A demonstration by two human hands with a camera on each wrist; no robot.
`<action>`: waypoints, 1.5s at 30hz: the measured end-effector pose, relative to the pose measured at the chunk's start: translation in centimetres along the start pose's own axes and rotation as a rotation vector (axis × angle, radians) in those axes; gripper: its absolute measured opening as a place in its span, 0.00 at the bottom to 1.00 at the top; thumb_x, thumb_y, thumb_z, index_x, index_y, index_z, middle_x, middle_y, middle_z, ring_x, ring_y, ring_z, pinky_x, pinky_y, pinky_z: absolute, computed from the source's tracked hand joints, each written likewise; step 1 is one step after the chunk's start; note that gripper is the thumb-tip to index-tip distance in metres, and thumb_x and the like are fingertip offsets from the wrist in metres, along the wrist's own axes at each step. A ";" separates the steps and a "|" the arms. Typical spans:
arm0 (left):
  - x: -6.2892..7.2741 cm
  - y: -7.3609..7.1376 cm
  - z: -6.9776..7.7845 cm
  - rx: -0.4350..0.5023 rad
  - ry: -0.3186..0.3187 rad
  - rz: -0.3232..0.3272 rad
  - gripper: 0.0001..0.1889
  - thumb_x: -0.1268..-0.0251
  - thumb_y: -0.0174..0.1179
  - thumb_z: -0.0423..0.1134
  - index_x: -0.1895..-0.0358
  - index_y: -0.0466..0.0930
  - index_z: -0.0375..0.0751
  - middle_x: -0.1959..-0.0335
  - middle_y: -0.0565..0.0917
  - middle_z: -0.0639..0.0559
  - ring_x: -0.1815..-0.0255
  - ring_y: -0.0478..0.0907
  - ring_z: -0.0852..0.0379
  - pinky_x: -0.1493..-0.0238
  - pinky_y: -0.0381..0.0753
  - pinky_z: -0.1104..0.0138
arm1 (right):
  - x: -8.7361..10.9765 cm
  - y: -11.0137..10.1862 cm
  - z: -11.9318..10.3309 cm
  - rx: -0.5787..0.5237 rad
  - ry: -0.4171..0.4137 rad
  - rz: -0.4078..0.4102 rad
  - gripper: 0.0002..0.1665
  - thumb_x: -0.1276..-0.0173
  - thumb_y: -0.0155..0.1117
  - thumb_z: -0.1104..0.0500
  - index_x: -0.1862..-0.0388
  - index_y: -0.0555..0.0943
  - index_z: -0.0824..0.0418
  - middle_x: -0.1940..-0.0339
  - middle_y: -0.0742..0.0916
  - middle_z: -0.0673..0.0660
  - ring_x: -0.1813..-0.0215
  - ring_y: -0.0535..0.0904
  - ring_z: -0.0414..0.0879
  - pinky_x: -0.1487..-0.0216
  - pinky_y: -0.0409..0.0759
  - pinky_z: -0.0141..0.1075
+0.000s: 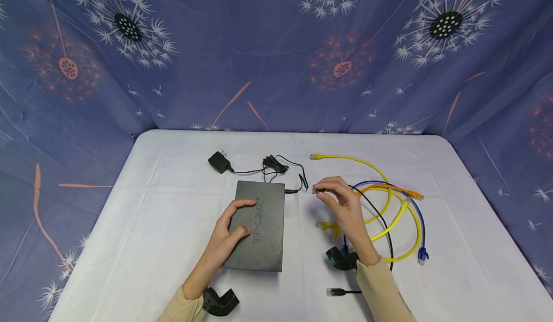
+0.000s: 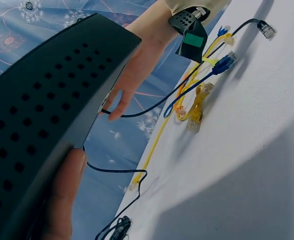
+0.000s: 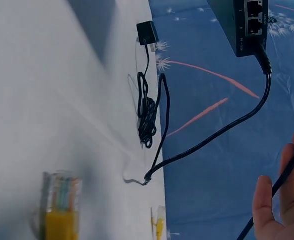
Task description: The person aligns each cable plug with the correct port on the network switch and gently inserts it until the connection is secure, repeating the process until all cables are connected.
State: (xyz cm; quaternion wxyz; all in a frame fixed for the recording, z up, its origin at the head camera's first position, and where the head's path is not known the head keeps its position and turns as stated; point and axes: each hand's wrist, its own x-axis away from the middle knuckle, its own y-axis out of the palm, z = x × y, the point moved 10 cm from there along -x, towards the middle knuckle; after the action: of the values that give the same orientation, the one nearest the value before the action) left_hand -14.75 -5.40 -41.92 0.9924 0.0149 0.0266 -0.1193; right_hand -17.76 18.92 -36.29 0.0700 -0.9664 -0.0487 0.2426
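Centrally, the left hand (image 1: 226,231) grips a probably light box (image 1: 270,226) above the tabletop (image 1: 151,216); beside it the right hand (image 1: 347,208) pinches a likely limp black cable (image 1: 382,216), best held by its plug (image 1: 317,191)

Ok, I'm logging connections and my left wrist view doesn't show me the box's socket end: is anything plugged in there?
Observer: Yes, the right wrist view shows a black plug in the box, beside its network ports.
Operator: And the black cable at the right hand: is its connector in a port too?
Observer: No, the head view shows that connector pointing toward the box, with a gap between them.
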 end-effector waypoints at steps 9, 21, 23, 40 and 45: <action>0.0 0.0 0.3 -0.001 0.021 -0.004 0.30 0.50 0.52 0.25 0.39 0.73 0.49 0.37 0.70 0.53 0.42 0.64 0.48 0.44 0.57 0.52 | -1.0 1.5 -3.0 0.094 0.013 -0.011 0.11 0.41 0.60 0.80 0.58 0.80 0.77 0.60 0.82 0.68 0.54 0.77 0.43 0.48 0.72 0.33; -0.1 0.2 0.4 0.014 0.015 -0.011 0.30 0.49 0.52 0.24 0.39 0.72 0.49 0.36 0.69 0.54 0.42 0.64 0.49 0.43 0.57 0.52 | -1.3 2.3 -4.2 0.239 -0.025 0.038 0.09 0.45 0.66 0.78 0.64 0.83 0.72 0.63 0.84 0.64 0.58 0.79 0.50 0.54 0.74 0.32; -0.1 0.2 0.4 0.019 0.015 -0.011 0.30 0.48 0.52 0.24 0.39 0.72 0.49 0.36 0.69 0.54 0.42 0.64 0.48 0.43 0.57 0.52 | -1.3 2.5 -4.4 0.266 -0.042 0.040 0.10 0.47 0.67 0.78 0.65 0.83 0.72 0.63 0.83 0.64 0.58 0.78 0.51 0.56 0.75 0.34; -0.5 0.4 0.6 0.048 -0.007 0.014 0.30 0.48 0.52 0.25 0.39 0.72 0.50 0.36 0.69 0.55 0.42 0.64 0.49 0.43 0.57 0.53 | -0.8 3.3 -2.3 0.380 -0.174 0.026 0.14 0.47 0.67 0.75 0.64 0.85 0.61 0.62 0.84 0.54 0.64 0.77 0.48 0.61 0.72 0.34; -0.5 0.4 0.6 0.049 -0.009 0.021 0.29 0.47 0.52 0.25 0.39 0.72 0.50 0.36 0.69 0.54 0.42 0.64 0.49 0.43 0.58 0.53 | -0.8 3.6 -2.4 0.414 -0.197 0.018 0.15 0.48 0.67 0.76 0.64 0.85 0.60 0.62 0.84 0.53 0.64 0.77 0.45 0.63 0.73 0.37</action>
State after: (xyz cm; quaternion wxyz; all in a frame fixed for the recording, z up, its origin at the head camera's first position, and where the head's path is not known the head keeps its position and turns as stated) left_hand -15.10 -4.87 -41.33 0.9930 0.0392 0.0190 -0.1096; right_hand -17.10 14.98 -34.41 0.2598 -0.9033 0.0040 0.3414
